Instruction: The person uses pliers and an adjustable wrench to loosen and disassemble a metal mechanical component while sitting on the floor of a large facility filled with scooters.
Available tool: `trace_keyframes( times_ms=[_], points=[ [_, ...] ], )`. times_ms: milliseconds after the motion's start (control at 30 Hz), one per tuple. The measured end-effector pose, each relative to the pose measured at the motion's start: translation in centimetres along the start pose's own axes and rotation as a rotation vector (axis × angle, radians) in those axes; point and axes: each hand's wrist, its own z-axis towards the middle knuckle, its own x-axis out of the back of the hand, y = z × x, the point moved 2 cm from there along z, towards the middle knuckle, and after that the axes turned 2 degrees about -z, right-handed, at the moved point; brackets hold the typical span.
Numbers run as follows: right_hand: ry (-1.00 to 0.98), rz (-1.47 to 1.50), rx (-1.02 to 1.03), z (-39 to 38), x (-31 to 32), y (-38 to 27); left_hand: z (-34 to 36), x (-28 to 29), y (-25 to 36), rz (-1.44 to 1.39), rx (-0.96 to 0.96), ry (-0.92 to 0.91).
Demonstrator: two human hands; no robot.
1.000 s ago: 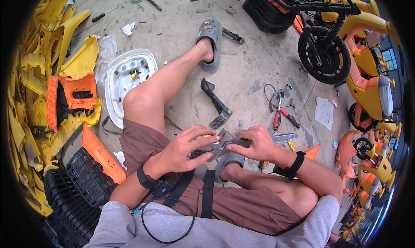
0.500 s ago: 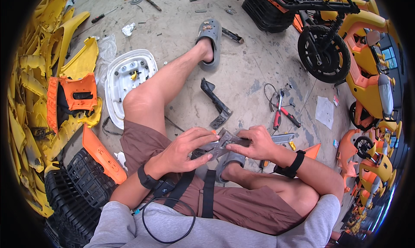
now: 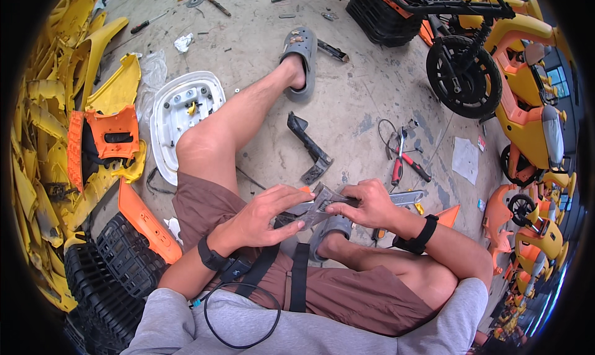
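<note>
The left hand (image 3: 260, 214) grasps the dark part (image 3: 317, 212) between thumb and fingers, and the right hand (image 3: 370, 205) pinches its other end; the part is held up between them, in front of the lap. Compared with a second ago, the right thumb lies slightly higher on it, and the left fingers have shifted a little, an orange bit (image 3: 305, 189) now peeking out above them. The black bracket (image 3: 308, 143) ahead, the red-handled pliers (image 3: 397, 171) to the right and the white shell (image 3: 157, 127) by the left knee look unmoved
</note>
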Motion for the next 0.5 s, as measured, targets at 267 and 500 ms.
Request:
trace_keyframes(
  times_ms=[267,500],
  points=[
    [0.041,-0.016,0.03,0.11,0.03,-0.28,-0.2,-0.11,-0.03,-0.023,0.026,-0.013],
    [-0.002,-0.045,-0.01,-0.05,-0.33,0.3,-0.22,-0.07,-0.06,-0.014,0.041,-0.011]
  ],
)
